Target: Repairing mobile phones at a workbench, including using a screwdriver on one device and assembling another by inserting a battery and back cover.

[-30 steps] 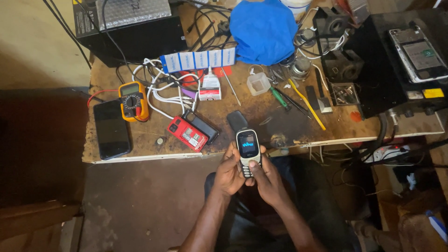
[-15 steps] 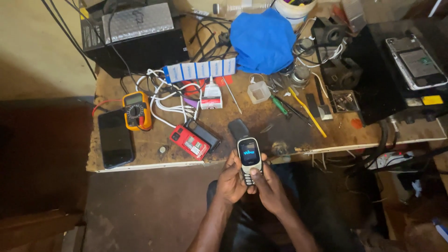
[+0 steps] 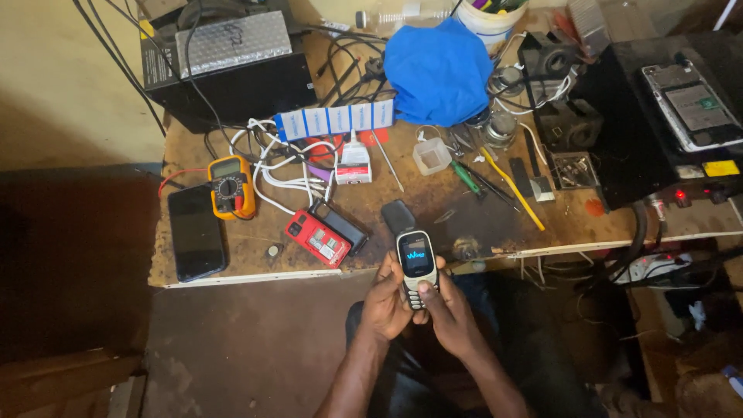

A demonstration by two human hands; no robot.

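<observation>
A worn, stained wooden workbench (image 3: pixel 464 224) with a pale front edge stands against a yellowish wall, over a dark brown floor; the person sits at its near edge, with both forearms reaching up from below.

Both hands are closed together around one small dark keypad phone with a lit screen (image 3: pixel 416 267). The left hand (image 3: pixel 387 306) wraps its lower left side, the right hand (image 3: pixel 449 313) cups it from the lower right, and the right thumb lies on the keys. The phone is held upright just in front of the bench edge, above the lap.

Just beyond the hands one dark rounded phone back cover (image 3: pixel 398 215) lies on the wood. Up and to the left of the left hand sit one red flat phone body with its back open (image 3: pixel 313 238) and one black battery-like slab (image 3: pixel 340 226) beside it. Further left lie one yellow-cased multimeter (image 3: pixel 230 187) and one black smartphone with a dark screen (image 3: pixel 196 232), touching along their sides. A tangle of white cables (image 3: pixel 282 166) spreads beyond them, near one white strip of blue-edged labelled sockets (image 3: pixel 334 122).

Well beyond the hands rests one blue crumpled cloth (image 3: pixel 438 70). Up and to the right of the right hand lie one green-handled screwdriver (image 3: pixel 467 176) and one thin yellow stick-like tool (image 3: pixel 515 190). Far right stands one black box-like unit with red lights (image 3: pixel 658 147), with one opened phone frame (image 3: pixel 689 104) on top.
</observation>
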